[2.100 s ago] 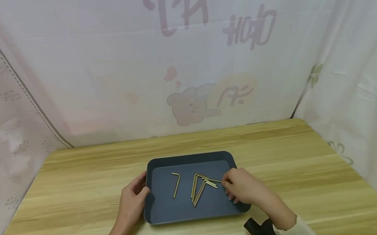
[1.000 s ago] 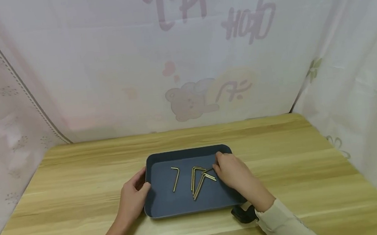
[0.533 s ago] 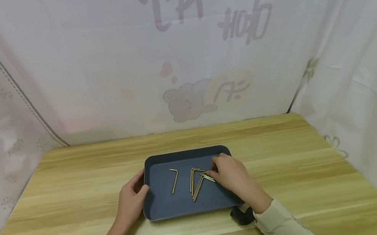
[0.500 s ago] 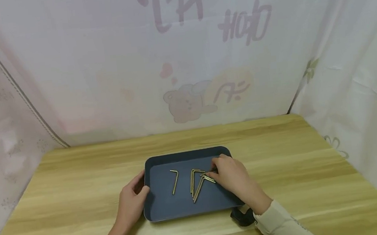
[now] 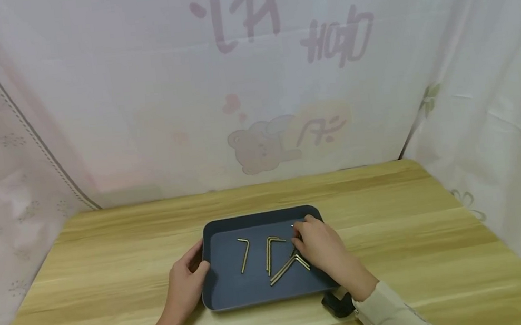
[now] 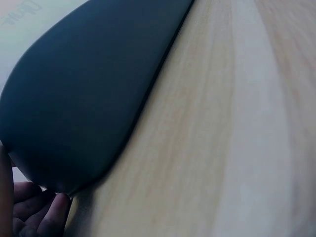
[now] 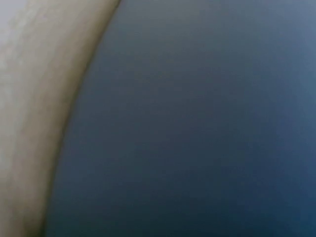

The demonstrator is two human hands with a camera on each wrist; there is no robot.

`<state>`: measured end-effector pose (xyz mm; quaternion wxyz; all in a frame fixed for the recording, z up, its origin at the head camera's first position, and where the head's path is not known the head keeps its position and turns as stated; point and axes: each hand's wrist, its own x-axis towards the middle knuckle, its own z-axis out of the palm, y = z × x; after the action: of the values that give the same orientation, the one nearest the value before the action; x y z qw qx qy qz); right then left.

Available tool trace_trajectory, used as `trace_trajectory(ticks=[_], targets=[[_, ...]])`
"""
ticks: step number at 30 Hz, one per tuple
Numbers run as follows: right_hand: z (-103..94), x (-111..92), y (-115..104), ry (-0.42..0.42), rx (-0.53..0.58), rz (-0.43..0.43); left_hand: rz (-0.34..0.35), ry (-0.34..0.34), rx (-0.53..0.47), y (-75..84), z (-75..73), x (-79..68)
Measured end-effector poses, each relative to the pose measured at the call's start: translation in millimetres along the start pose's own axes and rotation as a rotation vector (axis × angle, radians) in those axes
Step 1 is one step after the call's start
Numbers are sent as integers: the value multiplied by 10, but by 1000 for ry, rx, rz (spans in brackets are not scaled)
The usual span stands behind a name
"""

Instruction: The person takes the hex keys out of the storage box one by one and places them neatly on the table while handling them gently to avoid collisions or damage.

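- Left hand (image 5: pixel 184 284): clamped on left rim of dark tray (image 5: pixel 231 295), on wooden table (image 5: pixel 109 263).
- Brass-coloured L-shaped rods (image 5: pixel 282 270): lying inside tray.
- Right hand (image 5: pixel 323 248): over tray's right side, pinching a mostly hidden rod (image 5: pixel 292 226).
- Printed curtain (image 5: pixel 152 89): behind table.

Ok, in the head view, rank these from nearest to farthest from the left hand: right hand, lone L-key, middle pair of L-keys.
From the left hand:
1. Lone L-key, in the tray's left part.
2. Middle pair, near the tray's center.
3. Right hand, over its right side.
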<state>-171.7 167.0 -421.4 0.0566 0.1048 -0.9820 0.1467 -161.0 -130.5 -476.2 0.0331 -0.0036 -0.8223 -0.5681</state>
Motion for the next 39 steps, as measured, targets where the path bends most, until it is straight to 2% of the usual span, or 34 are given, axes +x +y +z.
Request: trace_trajectory(ticks=[5, 10, 17, 23, 33, 39], targets=[[-1, 41, 1, -9, 13, -6, 3, 8, 16, 2, -16, 25], [-31, 45, 32, -16, 40, 11, 8, -12, 14, 11, 1, 65], [-85, 50, 110, -32, 142, 57, 34, -23, -11, 27, 78, 121], [-80, 39, 111, -60, 194, 88, 27, -31, -6, 18, 93, 133], [-99, 106, -5, -99, 180, 119, 10, 0, 32, 29, -26, 67], [-94, 111, -47, -135, 191, 150, -2, -12, 29, 20, -59, 49]])
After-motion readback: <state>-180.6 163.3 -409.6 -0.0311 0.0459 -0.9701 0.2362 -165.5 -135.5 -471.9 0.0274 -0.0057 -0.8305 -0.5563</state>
